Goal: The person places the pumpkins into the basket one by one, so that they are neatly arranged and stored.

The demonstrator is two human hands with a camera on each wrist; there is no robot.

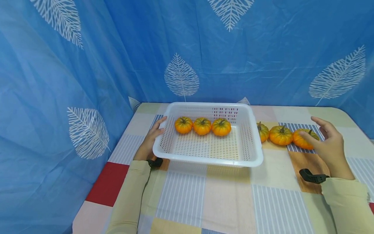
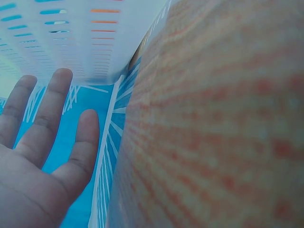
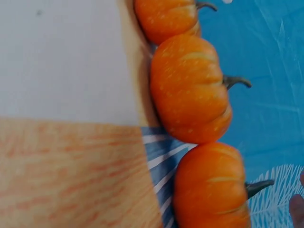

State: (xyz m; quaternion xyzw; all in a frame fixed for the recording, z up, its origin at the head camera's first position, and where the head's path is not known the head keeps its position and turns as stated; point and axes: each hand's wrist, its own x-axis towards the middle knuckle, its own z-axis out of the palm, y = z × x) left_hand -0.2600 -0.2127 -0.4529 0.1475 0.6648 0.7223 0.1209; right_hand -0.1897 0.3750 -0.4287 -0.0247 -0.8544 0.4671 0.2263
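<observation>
A white plastic basket (image 1: 205, 160) with slotted walls holds three small orange pumpkins (image 1: 202, 126) in a row along its far side. At the basket's left wall is my left hand (image 1: 149, 143); in the left wrist view its fingers (image 2: 47, 114) stretch out beside the slotted wall, though contact is hard to tell. Three more pumpkins (image 1: 280, 135) line up on the table right of the basket, the nearest partly hidden by its rim. My right hand (image 1: 331, 148), holding nothing, hovers with thumb and fingers spread by the rightmost pumpkin (image 3: 211, 187).
A patchwork-patterned cloth (image 1: 228, 198) covers the table. Blue curtains (image 1: 248, 65) with white leaf prints hang behind the table and along its left side. Each wrist wears a dark camera (image 1: 312, 176).
</observation>
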